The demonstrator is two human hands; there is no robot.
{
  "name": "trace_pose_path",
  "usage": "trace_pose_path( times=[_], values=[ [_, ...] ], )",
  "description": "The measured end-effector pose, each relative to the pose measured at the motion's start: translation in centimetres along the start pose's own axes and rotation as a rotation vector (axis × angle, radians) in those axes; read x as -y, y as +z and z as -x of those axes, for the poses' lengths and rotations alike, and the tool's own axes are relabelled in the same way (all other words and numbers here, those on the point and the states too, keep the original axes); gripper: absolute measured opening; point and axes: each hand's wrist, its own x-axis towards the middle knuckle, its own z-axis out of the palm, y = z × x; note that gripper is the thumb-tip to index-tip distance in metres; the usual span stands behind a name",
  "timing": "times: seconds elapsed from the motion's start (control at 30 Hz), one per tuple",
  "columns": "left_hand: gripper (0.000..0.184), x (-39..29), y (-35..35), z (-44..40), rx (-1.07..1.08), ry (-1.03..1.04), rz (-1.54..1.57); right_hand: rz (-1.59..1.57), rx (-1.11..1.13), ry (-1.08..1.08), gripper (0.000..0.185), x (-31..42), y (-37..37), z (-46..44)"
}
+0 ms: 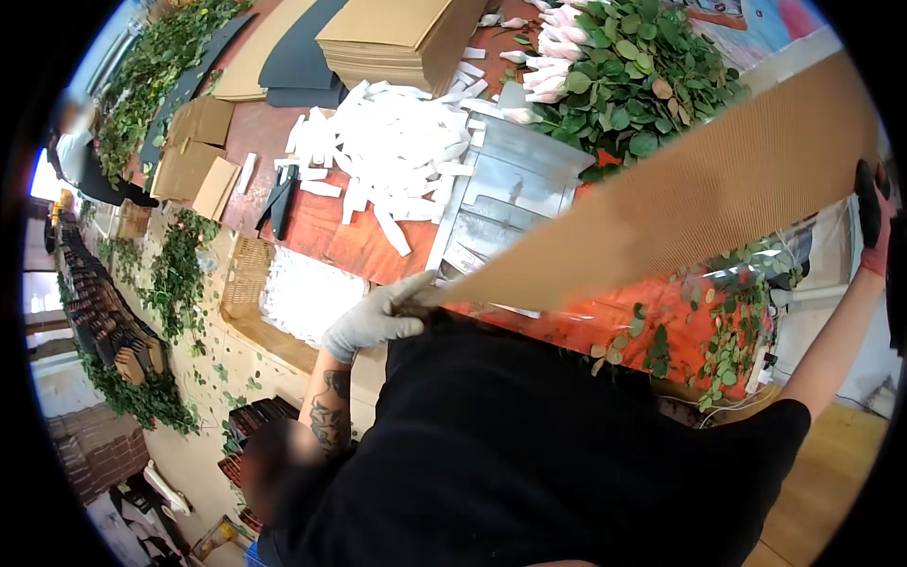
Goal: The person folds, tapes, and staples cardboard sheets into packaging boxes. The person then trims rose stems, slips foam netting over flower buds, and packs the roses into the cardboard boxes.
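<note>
A long sheet of corrugated cardboard (699, 198) stretches diagonally in front of me above the table, its near-left part blurred. My left hand (373, 318), in a grey glove, is closed on its lower left end. At the far right, my right hand (875, 215), in a pink and black glove, grips the opposite end. Under the sheet lies a metal tray-like plate (520, 156), partly covered by it. Beside the plate is a heap of white paper-like strips (402, 142). Pink roses (564, 47) with green leaves lie behind the sheet.
A black stapler-like tool (280, 201) rests on the red table (331, 236). Stacked brown cardboard (378, 47) stands at the back. A wicker basket (243, 283) of white pieces sits at the table's left edge. Cut leaves litter the floor. Another person (80, 156) stands far left.
</note>
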Motion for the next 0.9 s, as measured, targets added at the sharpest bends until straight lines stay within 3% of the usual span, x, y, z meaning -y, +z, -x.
trace_pose_path(
  times=[0.07, 0.1, 0.13, 0.2, 0.23, 0.27, 0.33, 0.4, 0.47, 0.57, 0.6, 0.63, 0.7, 0.73, 0.8, 0.83, 0.87, 0.9],
  values=[
    [0.056, 1.8, -2.3, -0.2, -0.505, 0.335, -0.122, 0.015, 0.137, -0.026, 0.044, 3.8, 3.0, -0.9],
    [0.050, 0.5, -2.8, -0.4, -0.803, 0.503, -0.194, 0.022, 0.273, -0.056, 0.046, 5.2, 4.9, -1.6],
    [0.043, -3.9, -1.4, -0.3, -0.999, 0.629, -0.469, 0.120, 0.285, -0.043, 0.046, 5.1, 6.7, -3.2],
    [0.040, -8.4, -0.2, -2.3, -0.728, 0.858, -0.774, 0.175, 0.367, -0.032, 0.050, 4.9, 12.0, -6.4],
    [0.039, -10.7, 1.3, -4.4, -0.438, 0.980, -0.959, 0.187, 0.448, -0.109, 0.053, 6.5, 15.2, -7.2],
    [0.039, -12.4, 3.1, -6.9, -0.135, 1.090, -1.128, 0.284, 0.330, -0.135, 0.055, 9.5, 18.4, -6.2],
    [0.042, -12.2, 5.4, -11.9, 0.072, 0.990, -1.238, 0.261, 0.348, -0.206, 0.054, 7.7, 22.5, -9.8],
    [0.042, -10.7, 4.3, -16.4, 0.162, 0.653, -1.407, 0.514, 0.374, -0.295, 0.055, 6.1, 24.9, -13.0],
    [0.046, -12.3, 2.7, -18.3, 0.148, 0.276, -1.476, 0.688, 0.426, -0.326, 0.058, 11.0, 27.4, -10.6],
    [0.048, -9.0, -1.5, -23.2, 0.310, 0.194, -1.223, 0.755, 0.556, -0.256, 0.054, 12.1, 29.6, -9.1],
    [0.048, -5.8, -3.2, -26.1, 0.324, 0.192, -1.204, 0.933, 0.397, -0.582, 0.047, 12.2, 30.7, -7.5],
    [0.048, -1.8, -5.0, -29.4, 0.503, 0.156, -1.268, 1.085, 0.220, -0.912, 0.041, 12.8, 31.6, -5.4],
    [0.044, -0.3, -6.1, -29.6, 0.554, 0.193, -1.202, 0.736, 0.116, -1.020, 0.038, 15.9, 32.2, 0.0],
    [0.041, 0.3, -6.7, -29.6, 0.580, 0.210, -1.169, 0.358, 0.419, -0.982, 0.040, 17.0, 32.0, 2.1],
    [0.037, -7.4, -5.3, -24.2, 0.690, 0.106, -1.136, 0.156, 1.092, -0.541, 0.038, 19.0, 31.6, 5.9],
    [0.033, -10.1, -4.9, -21.9, 0.579, -0.041, -1.052, -0.008, 1.302, -0.279, 0.039, 18.4, 33.0, 6.3],
    [0.033, -9.4, -5.3, -21.2, 0.575, -0.063, -1.051, -0.177, 1.493, -0.011, 0.039, 17.0, 34.6, 7.0],
    [0.033, -8.4, -6.0, -20.6, 0.421, 0.076, -1.005, -0.199, 1.503, -0.015, 0.039, 15.2, 35.9, 7.9]
  ],
)
